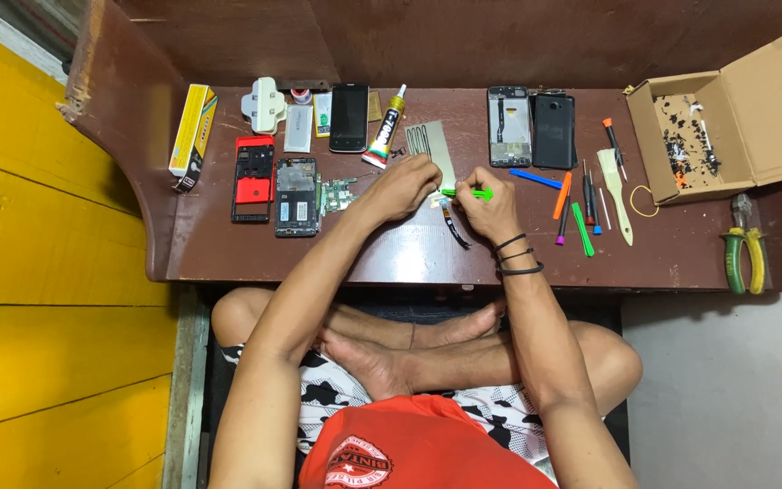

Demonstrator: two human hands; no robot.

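- The step in hand looks like fine prying or lifting work on a small phone part at the middle of the wooden desk point(409, 258), with a phone lying in pieces around it.
- The right hand point(489, 206) is closed around a green pry tool point(471, 192), pinched between thumb and fingers, with the tool lying roughly level and its tip pointing towards the other hand.
- The left hand point(402, 186) rests with its fingers curled down on the small part point(437, 196) just below a pale grey panel point(431, 145) — the fingers hide much of the part, so whether they pinch it or only press it flat cannot be told.
- A dark flex cable point(453, 226) trails from between the two hands towards the person.
- To the left lie a red phone frame point(253, 179), a stripped phone body point(296, 196) and a green circuit board point(338, 194); a glue tube point(386, 129) stands near the left hand's knuckles.
- To the right sit more pry tools and small screwdrivers point(581, 204), well apart from the hands, and a cardboard box point(726, 118) holding small bits.
- Judged from this, the next move calls for a steady left hand and a light, shallow push of the tool tip — too much force could tear the thin cable.
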